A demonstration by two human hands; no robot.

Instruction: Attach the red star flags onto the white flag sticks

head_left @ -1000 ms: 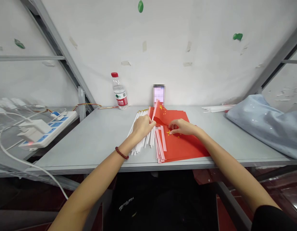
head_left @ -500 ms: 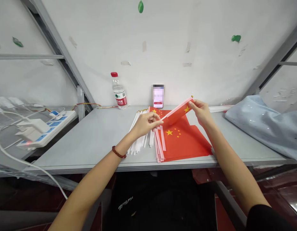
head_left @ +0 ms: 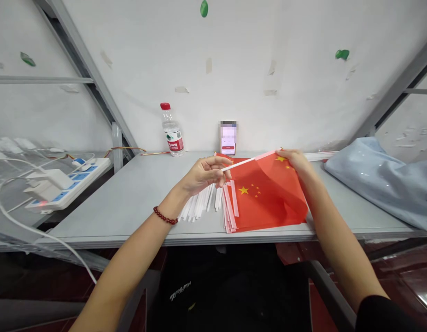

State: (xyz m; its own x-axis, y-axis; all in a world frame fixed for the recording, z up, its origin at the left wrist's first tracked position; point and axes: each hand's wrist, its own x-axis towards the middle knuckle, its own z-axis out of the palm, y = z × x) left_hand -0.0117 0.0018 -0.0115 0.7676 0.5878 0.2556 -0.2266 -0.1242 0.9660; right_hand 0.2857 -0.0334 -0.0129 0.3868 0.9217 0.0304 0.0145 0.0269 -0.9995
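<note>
My left hand (head_left: 202,175) pinches the lower end of a white flagstick (head_left: 238,164) between thumb and fingers, the other fingers loosely curled. The stick slants up to the right, into the pink-white sleeve of a small red flag (head_left: 277,173) with yellow stars. My right hand (head_left: 299,162) grips that flag near the sleeve's upper end; its fingertips are partly hidden. Beneath lies a stack of similar red flags (head_left: 265,216), their pale sleeve edges on the left. A row of white sticks (head_left: 197,206) lies beside the stack, partly covered by my left hand.
A water bottle (head_left: 173,133) with a red cap and a lit phone (head_left: 228,138) stand against the wall. On the left is a power strip (head_left: 70,184) with chargers and cables. A light-blue cloth bundle (head_left: 379,180) lies on the right of the grey table (head_left: 109,207).
My right hand has moved right and slightly down, and the held flag now hangs more spread out over the stack. My left hand has shifted a little left, its fingers looser.
</note>
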